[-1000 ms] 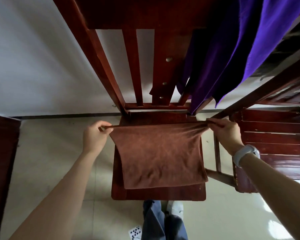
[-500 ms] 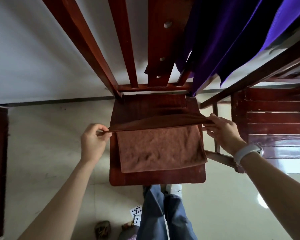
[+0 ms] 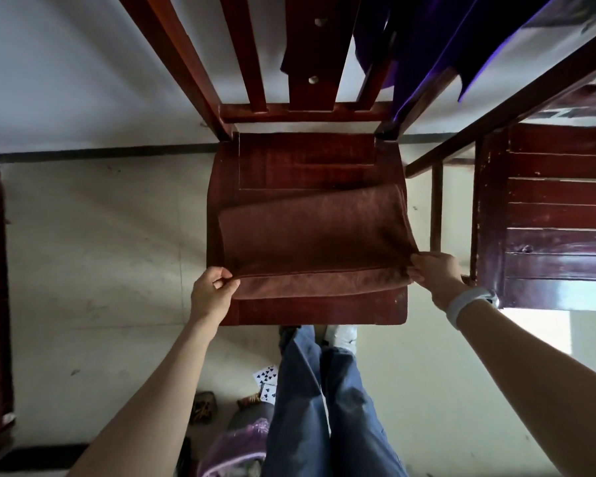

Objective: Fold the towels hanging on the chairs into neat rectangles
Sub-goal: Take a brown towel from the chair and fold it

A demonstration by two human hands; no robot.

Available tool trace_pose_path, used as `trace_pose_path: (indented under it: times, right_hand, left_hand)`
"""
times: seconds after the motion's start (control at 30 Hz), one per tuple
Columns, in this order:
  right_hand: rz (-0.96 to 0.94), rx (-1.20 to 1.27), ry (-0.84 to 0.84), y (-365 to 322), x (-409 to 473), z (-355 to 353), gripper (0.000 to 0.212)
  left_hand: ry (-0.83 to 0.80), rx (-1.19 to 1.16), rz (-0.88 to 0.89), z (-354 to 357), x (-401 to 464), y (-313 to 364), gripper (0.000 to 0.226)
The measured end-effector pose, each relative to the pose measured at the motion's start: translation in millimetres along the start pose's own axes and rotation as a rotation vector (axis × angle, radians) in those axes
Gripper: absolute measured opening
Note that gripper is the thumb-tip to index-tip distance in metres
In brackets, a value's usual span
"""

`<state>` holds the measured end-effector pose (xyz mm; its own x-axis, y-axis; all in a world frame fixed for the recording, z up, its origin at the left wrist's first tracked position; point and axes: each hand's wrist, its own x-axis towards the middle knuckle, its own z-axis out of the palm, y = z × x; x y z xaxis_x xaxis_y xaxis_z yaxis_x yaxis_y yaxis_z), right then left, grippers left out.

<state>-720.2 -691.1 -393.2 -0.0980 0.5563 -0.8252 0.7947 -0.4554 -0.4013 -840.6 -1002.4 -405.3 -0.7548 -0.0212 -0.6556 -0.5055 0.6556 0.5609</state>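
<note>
between the left hand [image 3: 211,293] and right hand [image 3: 433,273] the brown towel [image 3: 315,242] stretches, folded over on the chair seat [image 3: 307,160]. each hand pinches a near corner, the fold lying beyond the fingers.

A pale tiled floor [image 3: 93,256] is meeting a white wall [image 3: 66,70] at a dark skirting line — daylight is pooling bright at the right.
</note>
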Motion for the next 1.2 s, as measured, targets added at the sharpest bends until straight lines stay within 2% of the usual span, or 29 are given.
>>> trace_pose_path:
  times: [0.1,0.17,0.3,0.37,0.47,0.6,0.67,0.73,0.83,0.9,0.93,1.03,1.13,1.2]
  right_hand:
    - [-0.103,-0.184,-0.026,11,1,4,0.018]
    - [-0.088,-0.162,-0.073,19,1,4,0.007]
    - [-0.082,-0.124,-0.115,27,5,4,0.008]
    - [-0.114,-0.159,-0.113,24,6,4,0.014]
    - [-0.14,-0.162,-0.124,17,4,4,0.019]
    - [-0.107,-0.001,-0.144,6,2,-1,0.012]
    - [-0.124,-0.006,-0.126,1,3,-4,0.008]
    - [-0.161,-0.149,-0.114,1,2,-7,0.008]
    - [-0.183,-0.331,-0.079,7,6,-9,0.023]
    - [-0.232,-0.372,-0.054,22,25,-14,0.038]
    - [-0.24,-0.36,-0.056,26,32,-15,0.038]
    - [-0.227,-0.243,-0.05,5,-1,-8,0.011]
    - [-0.222,-0.066,-0.023,-14,-23,-5,0.023]
    - [-0.259,0.014,-0.002,-20,-29,-9,0.018]
  left_hand:
    - [-0.016,-0.111,-0.054,9,5,-5,0.02]
    - [-0.014,-0.171,-0.091,11,6,-9,0.027]
    - [-0.054,-0.15,-0.072,11,5,-12,0.027]
    - [-0.076,-0.067,0.006,10,7,-9,0.026]
    - [-0.06,0.099,0.237,8,11,3,0.014]
    - [0.017,0.161,0.387,9,11,30,0.011]
    - [0.023,0.193,0.37,8,12,37,0.011]
    - [-0.025,0.266,0.262,4,14,31,0.01]
    - [-0.063,0.399,0.152,-6,14,11,0.008]
    - [-0.009,0.453,0.197,-11,12,3,0.009]
    - [0.025,0.439,0.232,-13,10,2,0.01]
    - [0.116,0.354,0.328,-17,3,6,0.01]
    - [0.219,0.274,0.439,-23,0,17,0.009]
    - [0.286,0.202,0.519,-27,-4,25,0.009]
